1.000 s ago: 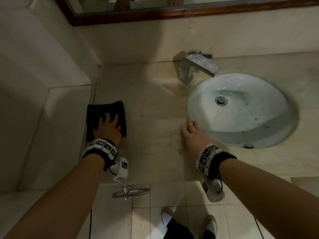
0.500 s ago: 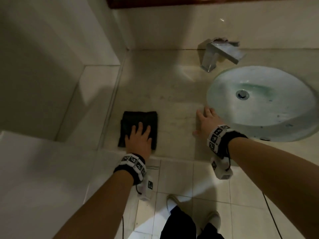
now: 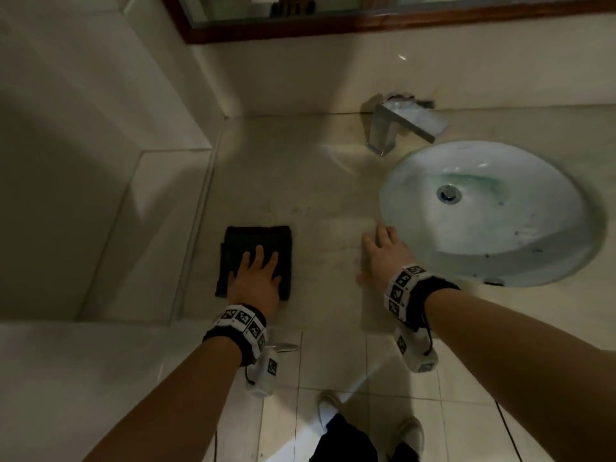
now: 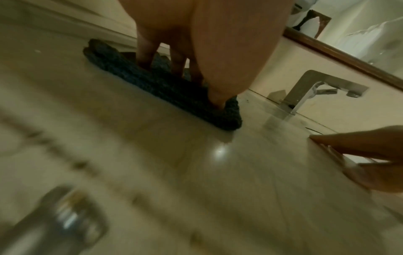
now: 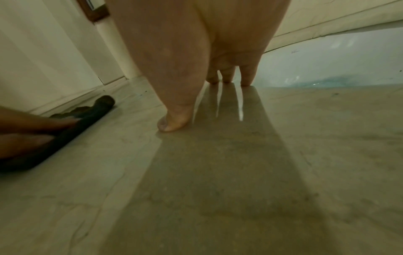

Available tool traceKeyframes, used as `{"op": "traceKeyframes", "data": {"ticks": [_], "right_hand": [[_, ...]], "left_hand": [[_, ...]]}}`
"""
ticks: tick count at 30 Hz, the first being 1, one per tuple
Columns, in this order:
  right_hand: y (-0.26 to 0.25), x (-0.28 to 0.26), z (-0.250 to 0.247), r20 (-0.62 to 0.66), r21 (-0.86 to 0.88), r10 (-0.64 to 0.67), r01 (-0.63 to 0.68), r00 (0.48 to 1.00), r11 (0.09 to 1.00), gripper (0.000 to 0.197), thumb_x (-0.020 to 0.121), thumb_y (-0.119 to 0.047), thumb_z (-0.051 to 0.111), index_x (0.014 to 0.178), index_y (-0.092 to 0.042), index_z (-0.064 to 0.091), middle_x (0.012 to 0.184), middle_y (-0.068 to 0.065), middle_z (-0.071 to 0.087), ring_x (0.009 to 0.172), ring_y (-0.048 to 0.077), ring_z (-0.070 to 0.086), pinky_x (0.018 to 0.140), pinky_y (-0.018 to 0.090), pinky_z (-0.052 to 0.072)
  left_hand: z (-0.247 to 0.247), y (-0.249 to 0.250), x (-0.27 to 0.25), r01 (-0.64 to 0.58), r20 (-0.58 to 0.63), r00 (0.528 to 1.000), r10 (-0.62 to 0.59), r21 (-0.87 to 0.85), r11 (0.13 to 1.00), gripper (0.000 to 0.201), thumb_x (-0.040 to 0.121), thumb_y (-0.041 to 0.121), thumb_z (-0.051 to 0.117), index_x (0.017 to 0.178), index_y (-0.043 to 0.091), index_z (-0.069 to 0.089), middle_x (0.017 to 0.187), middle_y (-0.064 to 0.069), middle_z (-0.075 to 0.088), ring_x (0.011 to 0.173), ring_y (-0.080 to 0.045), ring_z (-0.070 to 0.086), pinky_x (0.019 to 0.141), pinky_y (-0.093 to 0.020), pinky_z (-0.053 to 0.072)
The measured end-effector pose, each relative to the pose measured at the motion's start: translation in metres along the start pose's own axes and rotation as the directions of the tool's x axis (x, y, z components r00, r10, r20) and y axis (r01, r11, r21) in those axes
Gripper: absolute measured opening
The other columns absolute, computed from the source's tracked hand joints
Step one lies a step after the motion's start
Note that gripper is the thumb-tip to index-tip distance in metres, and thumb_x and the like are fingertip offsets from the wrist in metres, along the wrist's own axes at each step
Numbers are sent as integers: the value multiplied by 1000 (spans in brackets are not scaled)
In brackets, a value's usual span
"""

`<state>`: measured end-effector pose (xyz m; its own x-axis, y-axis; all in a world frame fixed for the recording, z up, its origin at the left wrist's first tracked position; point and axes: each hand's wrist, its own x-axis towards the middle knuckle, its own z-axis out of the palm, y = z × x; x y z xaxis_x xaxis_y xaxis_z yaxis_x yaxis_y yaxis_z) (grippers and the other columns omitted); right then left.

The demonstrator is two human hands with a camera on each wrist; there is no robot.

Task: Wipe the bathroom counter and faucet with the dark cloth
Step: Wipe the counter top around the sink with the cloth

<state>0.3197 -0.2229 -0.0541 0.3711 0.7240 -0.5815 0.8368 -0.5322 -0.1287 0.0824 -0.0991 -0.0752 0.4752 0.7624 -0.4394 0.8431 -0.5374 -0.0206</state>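
The folded dark cloth lies flat on the beige counter near its left front corner. My left hand presses flat on the cloth with straight fingers; the left wrist view shows the fingers on the cloth. My right hand rests flat on the bare counter beside the sink's left rim, holding nothing; its fingertips touch the stone. The square chrome faucet stands at the back behind the sink.
A white oval sink basin with a chrome drain fills the counter's right side. A tiled wall bounds the counter on the left, and a wood-framed mirror hangs above. My shoes stand on the tiled floor below the front edge.
My left hand has slid the cloth along the left part of the counter toward the front edge. The right hand stays planted beside the sink. The head view has shifted.
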Motion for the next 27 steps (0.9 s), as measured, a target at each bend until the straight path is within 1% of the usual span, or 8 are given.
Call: {"op": "traceKeyframes", "data": {"ticks": [3, 6, 10, 13, 16, 18, 23, 27], "right_hand": [[2, 0, 1, -4, 14, -9, 9, 1000, 1000, 96, 88, -52, 59, 155, -21, -1, 161, 13, -17, 149, 33, -9, 120, 48, 11], [5, 2, 3, -8, 29, -12, 13, 1000, 999, 95, 88, -51, 60, 155, -21, 0, 160, 13, -19, 149, 32, -11, 121, 48, 7], [8, 4, 5, -7, 26, -15, 15, 1000, 1000, 94, 88, -50, 59, 155, -22, 0, 160, 12, -21, 149, 31, -13, 121, 49, 6], [12, 5, 9, -22, 21, -15, 16, 1000, 1000, 95, 88, -52, 59, 155, -24, -1, 160, 10, -21, 149, 30, -13, 121, 50, 7], [11, 8, 10, -14, 34, -8, 9, 1000, 999, 96, 87, -53, 60, 155, -25, -2, 160, 9, -21, 149, 29, -13, 121, 50, 8], [11, 8, 9, -11, 34, -6, 6, 1000, 999, 96, 86, -54, 60, 155, -25, -2, 161, 9, -20, 149, 29, -12, 120, 50, 9], [8, 4, 5, -8, 24, 0, 0, 1000, 1000, 96, 87, -53, 60, 155, -26, -2, 161, 8, -18, 149, 29, -10, 120, 50, 11], [6, 3, 2, 11, 23, 2, -2, 1000, 1000, 97, 86, -53, 60, 155, -25, -2, 161, 9, -18, 149, 29, -11, 119, 49, 11]], "left_hand": [[-22, 7, 41, -18, 38, 999, 18, 3, 1000, 55, 103, 40, 28, 154, 34, 8, 163, 3, -5, 149, -25, -1, 117, -51, 19], [-38, 15, 80, -51, -16, 999, 51, -18, 999, 54, 103, 38, 29, 153, 34, 11, 163, 3, -3, 149, -25, 0, 118, -53, 14], [-60, 27, 132, -73, 5, 997, 73, 0, 997, 56, 102, 39, 30, 154, 34, 9, 162, 2, -3, 148, -28, 2, 116, -57, 16], [-65, 33, 149, -73, 24, 997, 72, 22, 997, 56, 102, 39, 29, 154, 32, 9, 162, 1, -2, 148, -29, 4, 114, -58, 20], [-59, 29, 137, -100, -15, 995, 101, 48, 994, 55, 102, 40, 29, 154, 31, 11, 162, -1, 1, 148, -30, 7, 114, -54, 23], [-50, 29, 118, -130, -15, 991, 130, 47, 990, 55, 102, 39, 29, 154, 31, 12, 163, -1, 2, 148, -29, 7, 114, -53, 24], [-18, 42, 38, -165, -27, 986, 167, 56, 985, 53, 103, 36, 29, 153, 31, 14, 163, -1, 3, 148, -28, 7, 113, -55, 23], [0, 55, -15, -176, -23, 984, 177, 43, 983, 54, 102, 37, 33, 153, 32, 16, 162, 0, 4, 147, -29, 7, 114, -55, 22]]}}
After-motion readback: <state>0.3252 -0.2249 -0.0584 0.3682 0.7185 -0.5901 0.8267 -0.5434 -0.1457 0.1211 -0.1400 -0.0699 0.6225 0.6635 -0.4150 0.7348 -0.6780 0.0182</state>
